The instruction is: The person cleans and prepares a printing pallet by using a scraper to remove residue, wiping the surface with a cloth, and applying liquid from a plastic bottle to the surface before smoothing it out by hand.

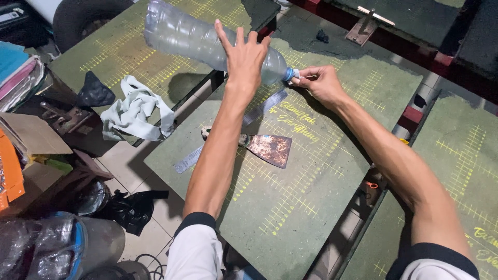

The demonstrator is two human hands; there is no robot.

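A large clear plastic bottle (187,36) lies tilted in the air above green boards, its blue neck pointing right. My left hand (244,57) grips the bottle's body near the shoulder, fingers spread over it. At the bottle's mouth, my right hand (321,83) pinches the white cap (294,75). Below my left forearm, a rusty scraper (267,148) and a metal ruler (228,132) lie on the centre green board (290,207).
A pale crumpled cloth (137,111) and a dark cone-shaped object (95,91) rest on the left board. Boxes, books and clutter crowd the left edge, with plastic-wrapped containers (57,243) at bottom left. More green boards stand to the right and behind.
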